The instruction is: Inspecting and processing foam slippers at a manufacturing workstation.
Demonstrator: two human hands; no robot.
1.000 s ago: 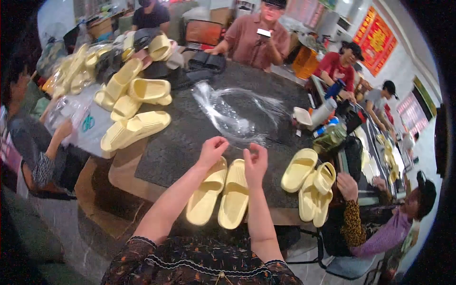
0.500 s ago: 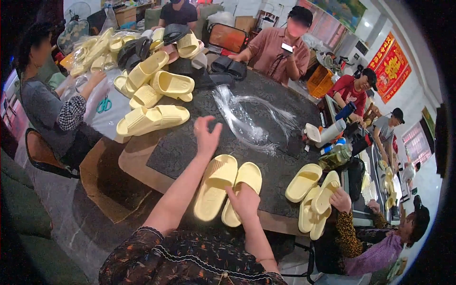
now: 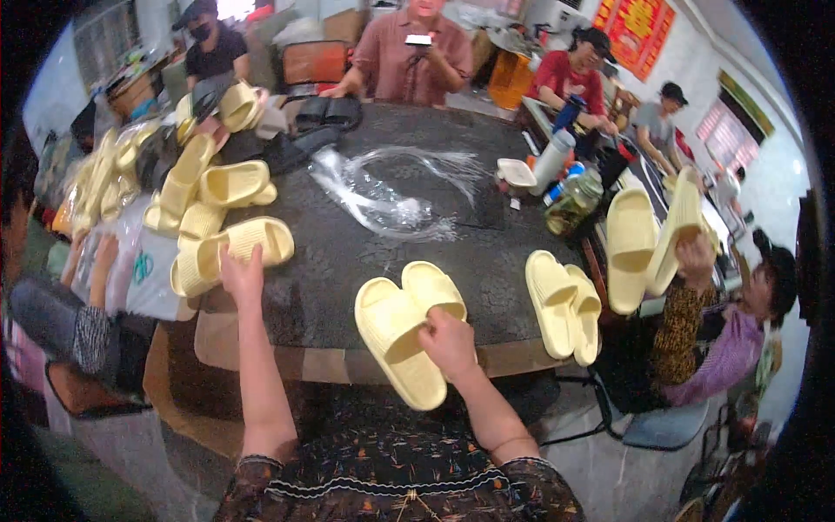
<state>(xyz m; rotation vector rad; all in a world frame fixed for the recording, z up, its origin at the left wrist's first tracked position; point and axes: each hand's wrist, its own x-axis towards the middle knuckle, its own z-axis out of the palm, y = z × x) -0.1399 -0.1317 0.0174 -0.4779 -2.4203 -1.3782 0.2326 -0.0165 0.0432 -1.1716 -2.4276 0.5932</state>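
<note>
Holding a pair of pale yellow slides [image 3: 407, 335] at the near edge of the dark round worktop [image 3: 348, 252], my right hand [image 3: 450, 344] has its grip closed over the inner side of the pair, fingers curled on the heel end of the farther slide. The two slides lie side by side, soles down, their long axes running from the near edge toward the worktop's middle and tilted a little to my left; the toe openings point away from me and the nearer slide's heel hangs off the edge over my lap. My left hand [image 3: 241, 274] is stretched out to the left part of the worktop, its grip open and fingers spread, resting on a yellow slide [image 3: 235, 248] at the foot of a heap of slides [image 3: 196, 183] stacked along that left rim. That slide lies crosswise, long axis left to right. Near the worktop's middle lies a crumpled clear plastic bag [image 3: 391, 196]. At the right of the near edge sits another pair of slides [image 3: 564, 303], toes away from me. Beyond the right rim a person's hand [image 3: 696, 257] lifts two more slides [image 3: 648, 239] upright.
</note>
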